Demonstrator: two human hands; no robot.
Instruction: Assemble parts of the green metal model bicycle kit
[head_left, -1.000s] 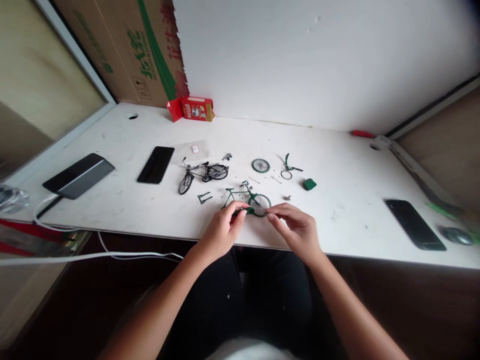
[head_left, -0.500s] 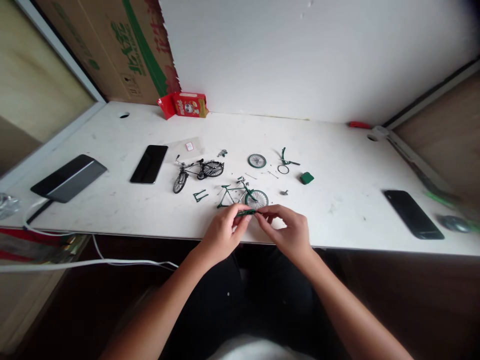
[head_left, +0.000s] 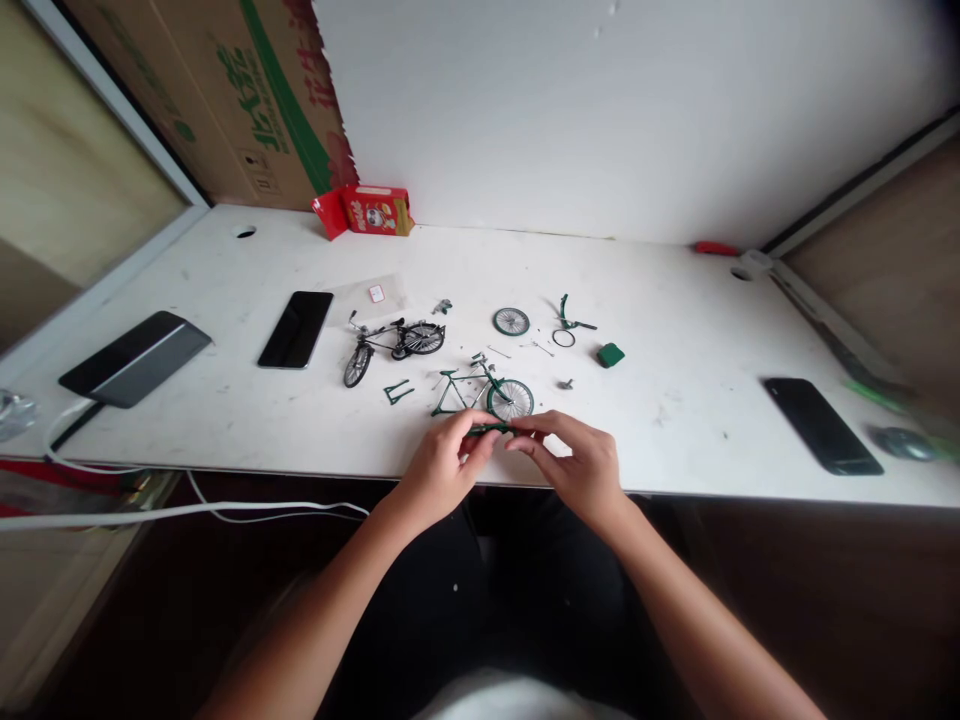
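Close to the table's front edge, my left hand (head_left: 448,458) pinches a slim green bicycle part (head_left: 489,429) between thumb and fingers; its exact kind is hidden. My right hand (head_left: 574,455) has its fingertips at the part's right end, with the thumb just below. Right behind both hands lies a green model bicycle frame (head_left: 466,380) with its handlebar and a spoked front wheel (head_left: 511,400) attached. To the left of it is a small green forked piece (head_left: 398,391). A loose green-rimmed wheel (head_left: 511,321) lies farther back.
A black model bicycle (head_left: 394,345) lies left of centre, near a phone (head_left: 296,329) and a clear bag (head_left: 367,297). Behind on the right are a green mudguard-like piece (head_left: 565,309), a thin ring (head_left: 564,339) and a green block (head_left: 610,354). Another phone (head_left: 823,425) lies far right.
My right thumb has loosened and dropped slightly from the green part, which has tilted a little. The whole view has shifted slightly; the things on the table stay put.
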